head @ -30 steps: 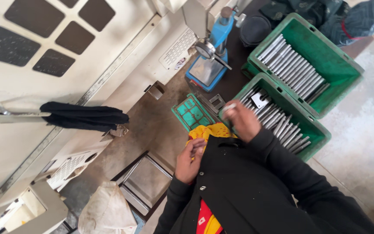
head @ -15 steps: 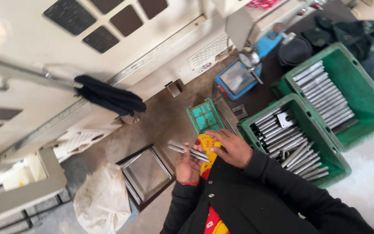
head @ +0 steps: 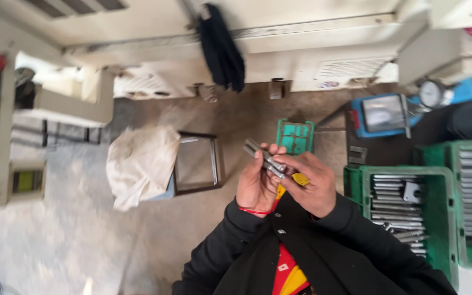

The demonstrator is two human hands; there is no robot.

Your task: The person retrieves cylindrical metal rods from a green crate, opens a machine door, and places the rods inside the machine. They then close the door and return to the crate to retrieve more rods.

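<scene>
From the head camera I saw my left hand (head: 256,186) and right hand (head: 312,183) meet at chest height, fingers pinching a small bundle of metal rods (head: 264,158), above the bench (head: 247,114), with a green crate (head: 400,205) of similar rods just right.

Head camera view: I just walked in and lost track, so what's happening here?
A person in a black jacket holds a small bundle of short silver metal rods in front of their chest. The left hand cups the bundle from below, and the right hand pinches it from the side. To their right, a green plastic crate holds more of the same rods, with a second one beside it. A white cloth lies on the worn brown worktop.
</scene>
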